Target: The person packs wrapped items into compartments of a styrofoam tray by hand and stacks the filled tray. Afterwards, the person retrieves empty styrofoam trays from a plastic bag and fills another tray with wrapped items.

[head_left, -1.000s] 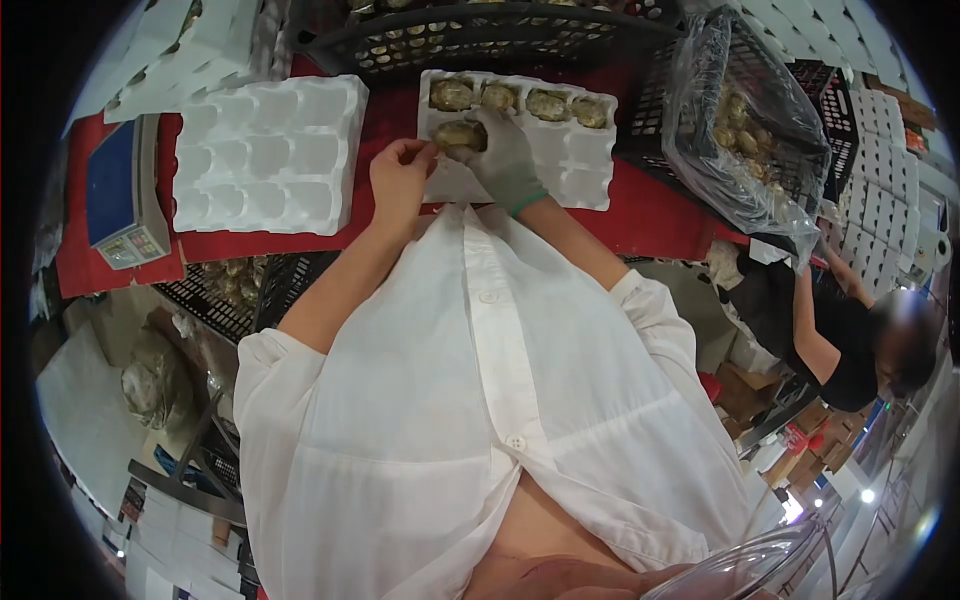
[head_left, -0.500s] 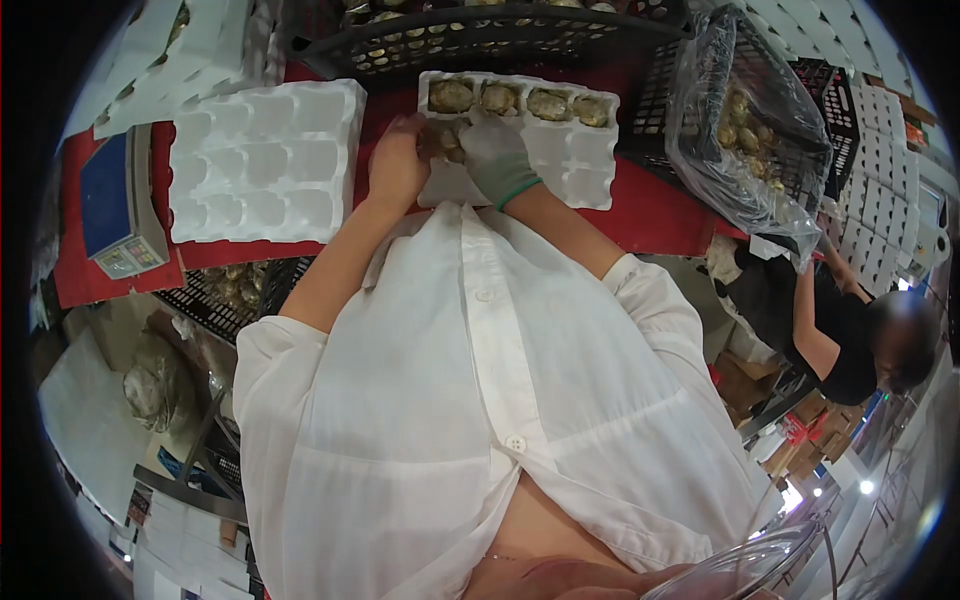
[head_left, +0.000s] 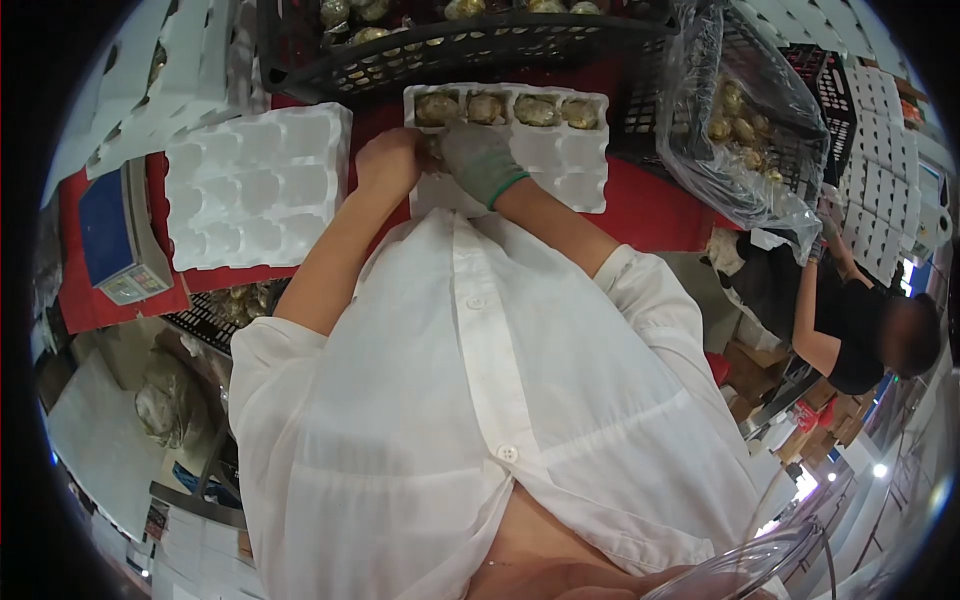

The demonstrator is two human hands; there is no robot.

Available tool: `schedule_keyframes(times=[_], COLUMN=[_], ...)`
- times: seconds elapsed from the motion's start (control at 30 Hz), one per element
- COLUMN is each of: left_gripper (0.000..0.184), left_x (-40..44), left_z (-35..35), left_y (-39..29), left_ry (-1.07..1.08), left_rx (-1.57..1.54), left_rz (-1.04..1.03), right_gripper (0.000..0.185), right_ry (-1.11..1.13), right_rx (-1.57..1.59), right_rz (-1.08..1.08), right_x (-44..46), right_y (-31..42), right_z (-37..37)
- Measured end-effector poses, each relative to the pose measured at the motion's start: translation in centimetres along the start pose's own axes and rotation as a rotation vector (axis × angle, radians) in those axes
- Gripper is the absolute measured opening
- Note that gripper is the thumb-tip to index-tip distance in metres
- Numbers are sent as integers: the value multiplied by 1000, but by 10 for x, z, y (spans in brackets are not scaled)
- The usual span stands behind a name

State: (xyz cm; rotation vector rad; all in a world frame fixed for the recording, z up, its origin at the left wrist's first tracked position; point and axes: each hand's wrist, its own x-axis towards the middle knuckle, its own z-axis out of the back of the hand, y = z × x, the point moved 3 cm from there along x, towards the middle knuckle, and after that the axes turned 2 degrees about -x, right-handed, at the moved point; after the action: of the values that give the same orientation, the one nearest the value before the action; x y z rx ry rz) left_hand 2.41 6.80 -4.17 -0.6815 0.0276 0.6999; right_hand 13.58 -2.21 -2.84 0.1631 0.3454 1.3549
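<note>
- White tray [head_left: 575, 150], upper centre
- Brown-gold wrapped items [head_left: 537, 110] in it
- Grey glove [head_left: 475, 158], green cuff [head_left: 509, 188]
- Red tabletop [head_left: 655, 208]
- Black, hole-patterned crate [head_left: 470, 43], top

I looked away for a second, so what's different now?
The held lump shifted left, toward the left hand, and is now mostly hidden between it and the gloved right hand. Nothing was visibly let go. In the tray, the four lumps stayed put.
</note>
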Motion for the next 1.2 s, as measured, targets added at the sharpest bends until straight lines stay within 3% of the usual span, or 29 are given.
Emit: schedule_keyframes(times=[0.33,0.47,0.6,0.7,0.77,0.9,1.0,1.13,1.2], left_gripper=[20,20,17,16,16,13,15,17,20], left_x=[8,8,11,7,8,6,8,9,5], left_z=[-5,-1,-4,3,3,-3,-12,-17,-11], left_y=[-8,-13,-14,-27,-31,-26,-18,-16,-18], left_ry=[69,40,170,183,187,175,147,116,100], left_rx=[377,404,418,450,440,462,454,462,399], left_rz=[-74,-82,-58,-15,2,36,31,48,-18], right_gripper=[17,22,21,17,22,22,19,21,23], right_ry=[56,102,135,9,185,193,12,70,41], right_rx=[-31,31,29,45,55,83,46,142,236], right_rz=[-32,46,3,12,-69,-7,-54,65,161], right_x=[9,9,11,9,12,8,12,14,-10], right_y=[5,-4,2,4,1,1,2,-15,-20], right_z=[-10,-3,-5,-9,-8,-9,-19,-32,28])
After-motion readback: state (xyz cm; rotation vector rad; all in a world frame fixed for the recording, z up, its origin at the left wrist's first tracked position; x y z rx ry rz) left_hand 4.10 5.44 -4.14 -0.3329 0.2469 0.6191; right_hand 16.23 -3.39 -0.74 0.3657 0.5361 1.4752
